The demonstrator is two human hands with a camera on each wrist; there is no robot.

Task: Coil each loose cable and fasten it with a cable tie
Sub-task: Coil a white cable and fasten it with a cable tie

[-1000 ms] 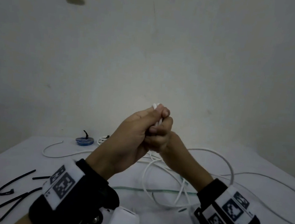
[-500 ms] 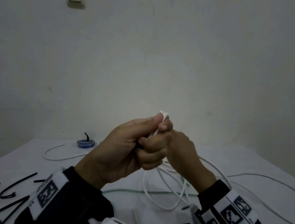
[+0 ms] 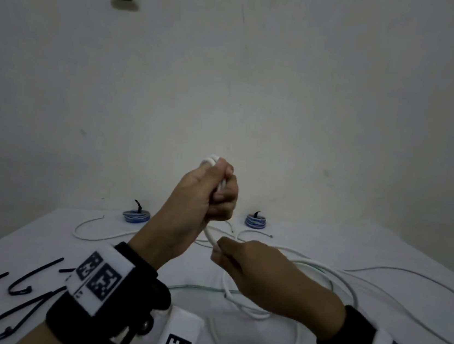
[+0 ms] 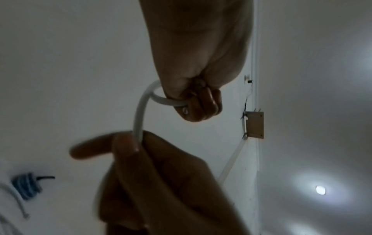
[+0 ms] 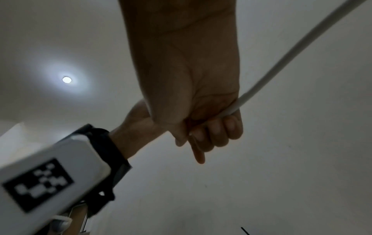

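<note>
A long white cable (image 3: 349,287) sprawls in loose loops over the white table (image 3: 423,267). My left hand (image 3: 223,182) is raised above the table and grips a small bend of this cable, whose top (image 3: 211,158) pokes out above the thumb. Lower and to the right, my right hand (image 3: 217,249) pinches the same cable just below the left fist. In the left wrist view the cable (image 4: 138,120) arcs from the left fist (image 4: 193,98) down into the right hand's fingers (image 4: 124,143). In the right wrist view the cable (image 5: 281,63) runs out of the curled right hand (image 5: 209,132).
Two blue coils bound with black ties lie at the table's far side (image 3: 136,215) (image 3: 255,221). Several loose black cable ties (image 3: 20,286) lie at the near left. A thinner white wire (image 3: 90,226) curves at the far left. A wall stands behind the table.
My two hands were clasped together on the cable. The right hand has since dropped down and right along the cable, while the left stays raised with the bend.
</note>
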